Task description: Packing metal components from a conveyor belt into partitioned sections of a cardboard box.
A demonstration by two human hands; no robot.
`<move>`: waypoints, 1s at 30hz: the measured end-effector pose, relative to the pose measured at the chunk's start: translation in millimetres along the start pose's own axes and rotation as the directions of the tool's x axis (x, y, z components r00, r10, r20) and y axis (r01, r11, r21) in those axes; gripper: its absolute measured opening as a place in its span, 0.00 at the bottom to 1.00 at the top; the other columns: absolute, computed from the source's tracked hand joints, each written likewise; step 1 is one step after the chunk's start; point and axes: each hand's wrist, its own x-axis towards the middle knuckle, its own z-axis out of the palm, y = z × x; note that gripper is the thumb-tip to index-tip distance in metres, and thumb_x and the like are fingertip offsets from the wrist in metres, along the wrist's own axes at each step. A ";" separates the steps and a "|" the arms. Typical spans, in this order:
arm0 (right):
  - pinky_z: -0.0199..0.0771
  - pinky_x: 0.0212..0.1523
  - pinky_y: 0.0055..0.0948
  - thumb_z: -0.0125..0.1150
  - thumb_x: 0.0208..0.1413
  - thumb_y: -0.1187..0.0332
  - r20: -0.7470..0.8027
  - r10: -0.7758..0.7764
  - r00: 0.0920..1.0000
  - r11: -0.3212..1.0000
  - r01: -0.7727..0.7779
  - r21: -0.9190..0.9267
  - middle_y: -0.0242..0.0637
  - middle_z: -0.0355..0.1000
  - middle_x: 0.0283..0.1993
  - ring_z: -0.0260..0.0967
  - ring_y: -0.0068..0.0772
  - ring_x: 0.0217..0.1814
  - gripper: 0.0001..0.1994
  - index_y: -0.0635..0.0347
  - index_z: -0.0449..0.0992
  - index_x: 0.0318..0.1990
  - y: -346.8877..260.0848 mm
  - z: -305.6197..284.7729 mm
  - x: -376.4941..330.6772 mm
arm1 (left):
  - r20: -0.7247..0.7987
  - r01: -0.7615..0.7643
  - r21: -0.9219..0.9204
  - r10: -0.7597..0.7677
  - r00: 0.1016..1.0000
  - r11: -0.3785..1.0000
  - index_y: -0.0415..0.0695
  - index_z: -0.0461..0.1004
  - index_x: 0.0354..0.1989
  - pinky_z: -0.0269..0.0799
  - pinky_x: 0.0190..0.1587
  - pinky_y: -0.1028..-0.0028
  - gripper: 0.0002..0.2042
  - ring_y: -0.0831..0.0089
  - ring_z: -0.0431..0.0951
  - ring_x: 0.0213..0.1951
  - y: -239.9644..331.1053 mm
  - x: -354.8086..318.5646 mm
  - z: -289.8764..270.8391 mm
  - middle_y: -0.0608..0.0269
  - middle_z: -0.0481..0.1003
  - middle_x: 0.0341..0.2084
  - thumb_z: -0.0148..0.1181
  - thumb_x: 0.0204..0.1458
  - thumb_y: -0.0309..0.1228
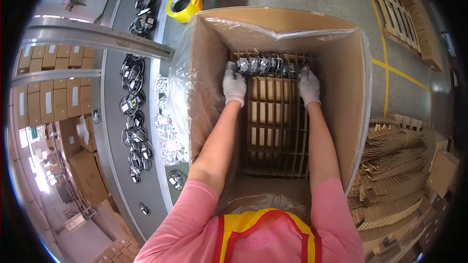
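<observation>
Cardboard box (341, 92), plastic-lined, open-topped, holds a cardboard divider grid (275, 131). Both gloved hands reach in to the grid's far edge: left hand (234, 85) and right hand (309, 85) have fingers curled onto the ends of a row of black-and-silver parts (268, 65) sitting in the far cells. Yellow tape roll (183, 4) lies beyond the box's far left corner. Conveyor (139, 92) with similar parts runs along left.

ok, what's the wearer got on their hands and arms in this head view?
Both hands wear light grey-white knit gloves: left hand, right hand. The gloves cover the fingers fully and end in a cuff at the wrist. The forearms are bare. Short pink sleeves cover the upper arms, under a yellow vest with red trim. No markings show on the gloves.
</observation>
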 end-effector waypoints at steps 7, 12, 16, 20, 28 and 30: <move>0.67 0.33 0.36 0.42 0.63 0.51 -0.014 0.017 1.000 0.972 -0.013 0.233 0.42 0.72 0.24 0.70 0.38 0.29 0.23 0.63 0.74 0.30 4.7 -8.6 21.9 | 0.223 0.202 -0.190 -0.158 0.962 0.961 0.40 0.73 0.40 0.71 0.32 0.70 0.09 0.68 0.77 0.27 0.2 5.5 -10.0 0.57 0.76 0.30 0.53 0.58 0.33; 0.64 0.23 0.29 0.47 0.61 0.52 0.277 0.098 0.956 0.903 -0.203 0.380 0.32 0.69 0.21 0.66 0.26 0.21 0.21 0.60 0.73 0.28 -16.0 -20.7 11.3 | -0.061 0.148 0.001 -0.148 0.987 0.989 0.43 0.71 0.50 0.72 0.41 0.61 0.14 0.56 0.79 0.37 18.4 13.1 -17.3 0.48 0.77 0.39 0.51 0.57 0.32; 0.53 0.12 0.24 0.43 0.62 0.50 0.385 -0.036 0.922 0.936 -0.105 0.337 0.30 0.64 0.16 0.55 0.21 0.11 0.20 0.54 0.69 0.26 -6.6 -13.0 18.6 | -0.043 0.081 0.354 -0.071 0.997 0.932 0.45 0.70 0.51 0.68 0.50 0.62 0.19 0.50 0.74 0.48 24.8 1.6 -11.8 0.46 0.74 0.45 0.59 0.48 0.31; 0.53 0.11 0.24 0.40 0.63 0.49 0.299 0.206 0.932 0.706 -0.353 0.614 0.32 0.68 0.19 0.55 0.22 0.11 0.19 0.51 0.70 0.31 -7.0 -22.7 13.9 | 0.139 -0.014 0.166 -0.009 0.990 0.986 0.45 0.71 0.50 0.69 0.48 0.64 0.22 0.54 0.76 0.43 -10.8 6.1 -7.7 0.51 0.74 0.42 0.66 0.43 0.29; 0.65 0.19 0.34 0.43 0.63 0.54 0.008 0.309 0.951 0.759 -0.252 0.600 0.41 0.75 0.32 0.69 0.33 0.24 0.17 0.57 0.72 0.45 0.0 0.8 16.4 | 0.138 -0.011 0.117 -0.005 0.990 0.993 0.39 0.74 0.41 0.67 0.40 0.71 0.12 0.69 0.72 0.33 0.8 17.9 -0.9 0.61 0.75 0.29 0.64 0.50 0.30; 0.72 0.34 0.44 0.47 0.60 0.61 -0.305 -0.153 0.940 0.969 0.082 -0.234 0.45 0.75 0.36 0.73 0.48 0.40 0.16 0.58 0.71 0.50 -3.7 -5.7 15.2 | 0.157 0.078 0.055 -0.086 0.984 0.995 0.39 0.74 0.41 0.67 0.42 0.70 0.13 0.65 0.73 0.34 -3.2 16.8 -1.8 0.56 0.76 0.32 0.64 0.50 0.32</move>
